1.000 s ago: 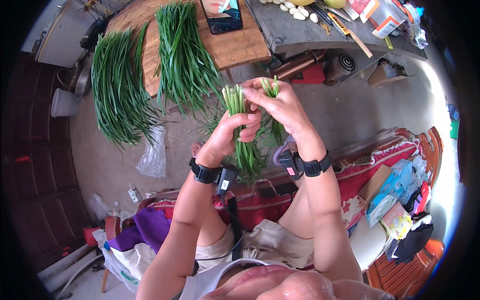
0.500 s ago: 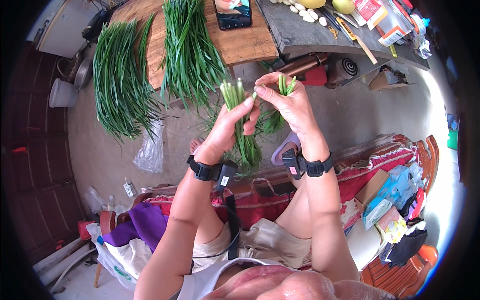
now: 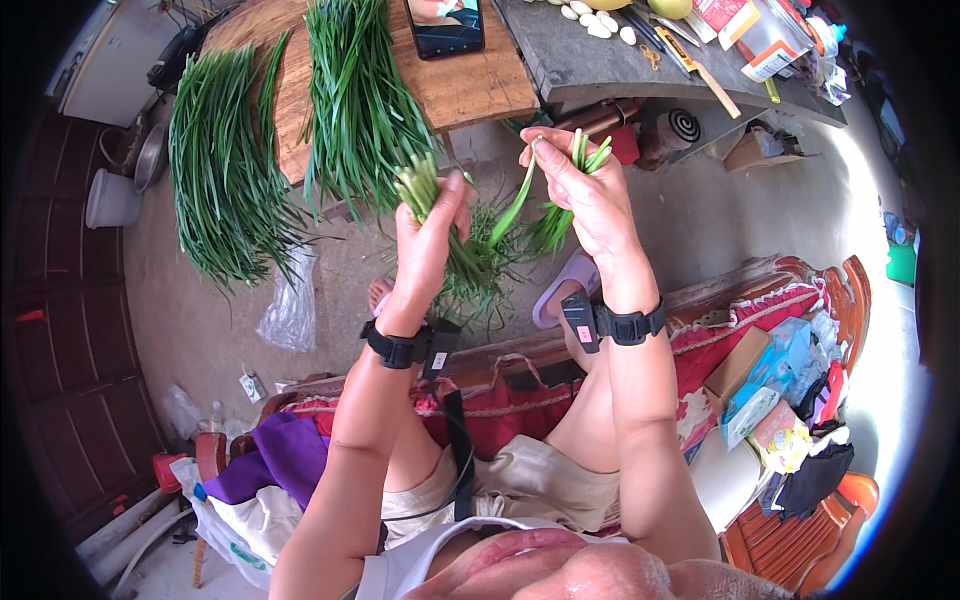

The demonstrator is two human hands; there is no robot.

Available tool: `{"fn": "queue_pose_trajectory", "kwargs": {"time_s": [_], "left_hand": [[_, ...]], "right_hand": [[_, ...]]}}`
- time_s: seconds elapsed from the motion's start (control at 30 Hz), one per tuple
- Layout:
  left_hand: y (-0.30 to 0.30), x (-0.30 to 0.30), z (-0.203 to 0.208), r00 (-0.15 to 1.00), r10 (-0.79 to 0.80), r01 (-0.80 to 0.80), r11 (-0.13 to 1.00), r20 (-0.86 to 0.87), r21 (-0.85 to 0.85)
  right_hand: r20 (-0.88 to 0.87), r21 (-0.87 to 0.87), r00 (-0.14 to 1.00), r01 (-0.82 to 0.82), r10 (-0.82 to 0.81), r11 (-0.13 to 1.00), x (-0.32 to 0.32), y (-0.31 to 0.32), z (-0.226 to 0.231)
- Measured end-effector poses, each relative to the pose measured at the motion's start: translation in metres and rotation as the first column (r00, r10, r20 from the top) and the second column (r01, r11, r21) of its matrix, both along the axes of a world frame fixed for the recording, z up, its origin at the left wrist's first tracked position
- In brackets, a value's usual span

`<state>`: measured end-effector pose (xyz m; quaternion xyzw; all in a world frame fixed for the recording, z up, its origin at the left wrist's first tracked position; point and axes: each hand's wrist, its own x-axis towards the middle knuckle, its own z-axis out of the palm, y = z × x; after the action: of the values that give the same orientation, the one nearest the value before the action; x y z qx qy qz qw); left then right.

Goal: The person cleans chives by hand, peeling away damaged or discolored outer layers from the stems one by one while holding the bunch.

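My left hand (image 3: 428, 238) is closed around a bunch of green chives (image 3: 416, 188), pale stem ends up and leaves hanging down. My right hand (image 3: 592, 208) also grips a smaller bunch of chives (image 3: 591, 152) in its curled fingers. Between its thumb and fingertips it pinches one loose chive leaf (image 3: 514, 212) that slants down toward the left-hand bunch. The hands are apart, held above the floor. On the wooden table (image 3: 478, 88) lie two large piles of chives, a left pile (image 3: 222, 165) and a right pile (image 3: 350, 105), both drooping over the near edge.
Scattered green leaves (image 3: 492, 285) lie on the floor below my hands. A phone (image 3: 446, 35) stands on the table. The grey table (image 3: 590, 72) on the right bears a knife (image 3: 718, 90) and white cloves. A clear plastic bag (image 3: 290, 308) rests on the floor.
My hands have moved apart, the left one to the left, the right one slightly right. A single leaf now stretches from the right fingertips, drawn away from the left-hand bunch. The view has shifted slightly.
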<state>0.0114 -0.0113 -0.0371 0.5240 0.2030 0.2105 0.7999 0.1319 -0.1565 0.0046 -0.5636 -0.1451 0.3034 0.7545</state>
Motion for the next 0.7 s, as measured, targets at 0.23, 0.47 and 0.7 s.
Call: {"fn": "queue_pose_trajectory", "kwargs": {"time_s": [0.23,0.47,0.7], "left_hand": [[-0.02,-0.002,0.019,0.969,-0.206,0.227,0.962,-0.138,0.151],[-0.017,-0.002,0.022,0.963,-0.215,0.237,0.962,-0.162,0.136],[-0.022,-0.001,0.014,0.965,-0.137,0.205,0.926,-0.222,0.318]], "right_hand": [[0.009,-0.018,0.998,-0.055,0.056,0.998,-0.006,0.004,-0.001],[-0.009,-0.049,0.999,0.033,-0.033,0.998,-0.007,0.006,0.001],[0.05,-0.1,0.998,0.04,-0.035,0.994,-0.009,0.007,0.001]]}}
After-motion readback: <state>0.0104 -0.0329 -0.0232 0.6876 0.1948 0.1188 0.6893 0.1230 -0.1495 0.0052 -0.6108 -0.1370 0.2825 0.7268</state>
